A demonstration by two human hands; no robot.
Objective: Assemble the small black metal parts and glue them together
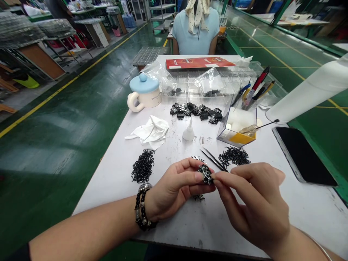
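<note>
My left hand (179, 188) is closed on a small black-and-silver assembly (206, 174), held between thumb and fingers above the table. The thumb and index finger of my right hand (252, 203) pinch together at the assembly's right edge; whether they grip a tiny part there is hidden. Black tweezers (213, 159) lie just beyond the hands. A pile of small black curved pieces (143, 166) is left of my left hand, and a similar pile (234, 156) lies behind my right hand. A few small metal parts (199, 197) show below the fingers.
Across the table stand a white cloth (152, 131), a small squeeze bottle (189, 131), several black assemblies (195, 110), a lidded mug (145, 92) and a clear box with pens (239, 123). A phone (303, 156) and white lamp arm (307, 88) are at right. A person (195, 29) sits ahead.
</note>
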